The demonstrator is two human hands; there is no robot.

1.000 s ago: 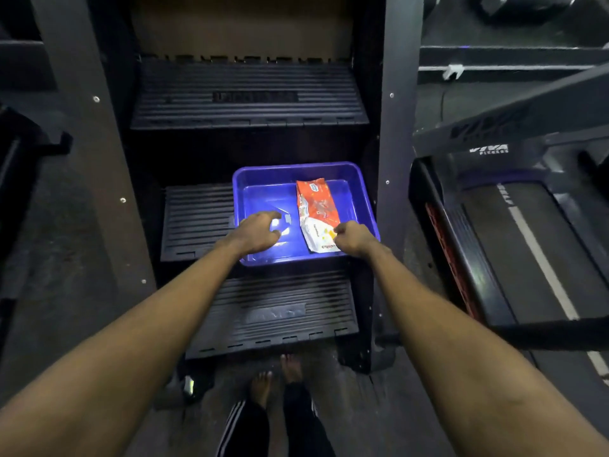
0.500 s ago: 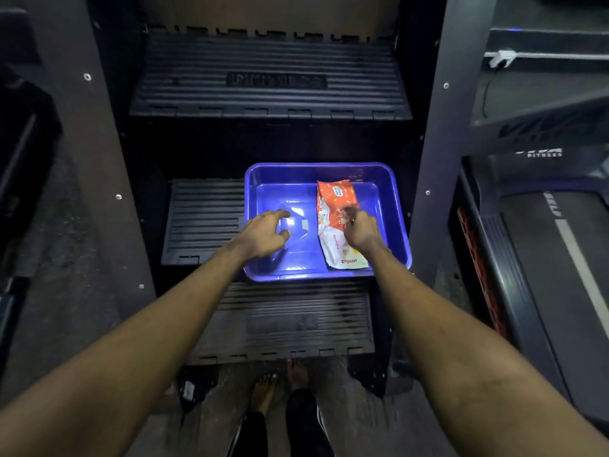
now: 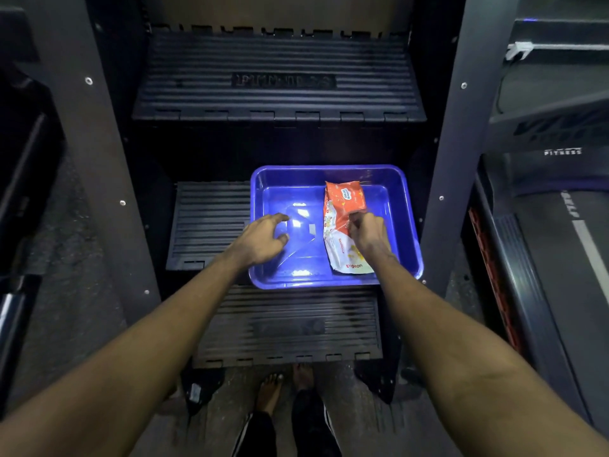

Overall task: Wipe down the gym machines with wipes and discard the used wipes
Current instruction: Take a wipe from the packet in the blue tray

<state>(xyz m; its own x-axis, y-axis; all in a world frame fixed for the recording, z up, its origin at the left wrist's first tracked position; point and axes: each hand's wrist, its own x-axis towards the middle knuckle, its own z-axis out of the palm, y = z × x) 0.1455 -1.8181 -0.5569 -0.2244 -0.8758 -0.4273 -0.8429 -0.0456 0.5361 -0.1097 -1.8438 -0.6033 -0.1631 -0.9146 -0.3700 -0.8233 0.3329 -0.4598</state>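
One tray (image 3: 296, 178) held one wipes pack (image 3: 337, 225); right hand (image 3: 369, 235) fingers pinched the pack, left hand (image 3: 260, 239) fingers hung loose, empty.

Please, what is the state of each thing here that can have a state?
Blue plastic tray: upright on the black ribbed middle step, holding the pack.
Orange and white plastic wipes pack: lying flat in the tray's right half; open or sealed, cannot tell.
Left hand: fingers loosely curved over the tray's left side, holding nothing.
Right hand: pinching the pack's middle.
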